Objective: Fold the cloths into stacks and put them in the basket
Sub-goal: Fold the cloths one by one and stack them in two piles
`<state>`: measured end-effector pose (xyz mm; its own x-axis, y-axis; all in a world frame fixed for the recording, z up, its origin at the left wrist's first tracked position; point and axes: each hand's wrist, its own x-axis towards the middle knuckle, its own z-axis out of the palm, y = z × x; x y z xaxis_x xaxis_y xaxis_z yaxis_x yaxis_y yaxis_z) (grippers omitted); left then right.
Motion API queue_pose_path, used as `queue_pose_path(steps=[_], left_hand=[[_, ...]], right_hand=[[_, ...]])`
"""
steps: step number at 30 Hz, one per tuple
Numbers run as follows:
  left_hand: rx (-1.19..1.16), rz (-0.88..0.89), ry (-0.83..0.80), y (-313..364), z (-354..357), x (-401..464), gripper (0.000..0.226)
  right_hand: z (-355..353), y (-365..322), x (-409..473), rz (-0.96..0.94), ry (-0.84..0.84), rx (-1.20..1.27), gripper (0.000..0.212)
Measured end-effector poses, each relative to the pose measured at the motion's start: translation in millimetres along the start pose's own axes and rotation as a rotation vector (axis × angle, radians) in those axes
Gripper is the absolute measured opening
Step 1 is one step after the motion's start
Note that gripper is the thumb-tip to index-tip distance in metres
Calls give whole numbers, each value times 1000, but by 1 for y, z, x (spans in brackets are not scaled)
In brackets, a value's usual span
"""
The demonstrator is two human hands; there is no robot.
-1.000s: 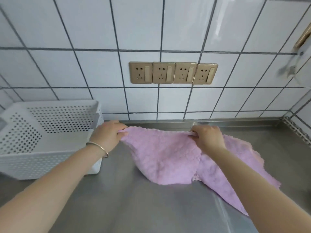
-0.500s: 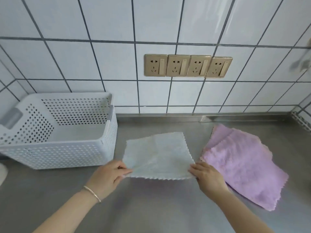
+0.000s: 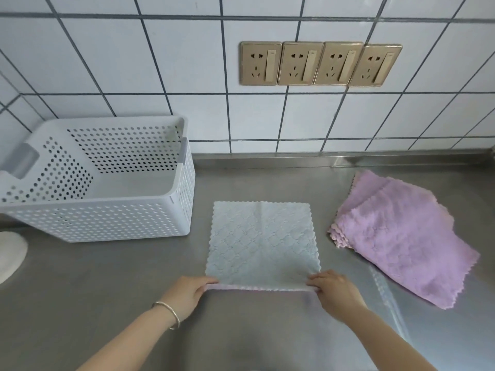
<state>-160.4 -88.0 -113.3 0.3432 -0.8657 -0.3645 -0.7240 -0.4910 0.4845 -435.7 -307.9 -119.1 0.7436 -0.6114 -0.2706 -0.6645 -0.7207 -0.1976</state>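
Observation:
A pale grey-blue cloth (image 3: 261, 242) with a pink underside lies spread flat on the steel counter (image 3: 107, 290) in the middle. My left hand (image 3: 190, 290) pinches its near left corner, and my right hand (image 3: 334, 290) pinches its near right corner. A loose pile of purple cloths (image 3: 401, 234) sits to the right, apart from the pale cloth. The white perforated basket (image 3: 112, 220) stands at the left against the wall, and I see nothing inside it.
A tiled wall with a row of gold power sockets (image 3: 320, 64) runs behind the counter. A white round object (image 3: 9, 255) shows partly at the left edge, in front of the basket.
A second ago both hands held a purple cloth near the wall. Now they hold the near corners of the pale cloth, which lies flatter and squarer than half a second ago.

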Motion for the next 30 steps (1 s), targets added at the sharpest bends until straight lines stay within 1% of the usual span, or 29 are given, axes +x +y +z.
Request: queue_pose_path(steps=[1,4,6,8,9,11,13,14,15,16,18,19,21,22,24,26,28,30], left_hand=[[-10,-33,-11,2,-3,0,34],[31,-57,-97,7,-12,1,30],[95,-36,-212,8,-13,-1,21],[158,-12,-346,7,-12,-2,19],[170,-5,-414,7,-12,-1,18],[153,-4,-516,8,-14,1,21],[71,-24,-505,12,-22,4,31],[-3,-54,-461,13,-27,11,33],[-90,-92,-389,13,-32,19,34],[-169,-128,-290,14,-36,23,33],[-260,-199,-80,17,-41,36,31],[-280,-230,12,20,-40,43,29],[-322,-282,160,27,-36,56,20],[-345,-310,206,31,-34,62,15],[-379,-363,255,35,-30,75,11],[-379,-399,274,34,-27,85,8],[-369,-418,278,31,-23,96,16],[-361,-437,269,26,-19,101,19]], right_hand=[[0,2,2,56,-42,21,21],[-15,1,6,80,-275,-45,25],[-25,-2,8,41,-438,-94,21],[-28,-3,7,9,-597,-97,22],[-29,-3,6,2,-671,-91,18],[-33,1,6,31,-770,-37,13],[-42,7,7,91,-787,61,19],[-46,12,13,138,-767,156,17],[-49,16,18,198,-721,270,11],[-51,17,20,268,-652,384,9],[-46,21,28,381,-447,603,16],[-42,21,32,414,-338,692,14],[-36,20,41,447,-142,785,18],[-33,18,45,468,-80,784,20],[-30,12,53,515,-15,761,20],[-27,6,57,545,14,737,21],[-25,5,60,569,19,710,18],[-22,6,61,576,41,698,20]])
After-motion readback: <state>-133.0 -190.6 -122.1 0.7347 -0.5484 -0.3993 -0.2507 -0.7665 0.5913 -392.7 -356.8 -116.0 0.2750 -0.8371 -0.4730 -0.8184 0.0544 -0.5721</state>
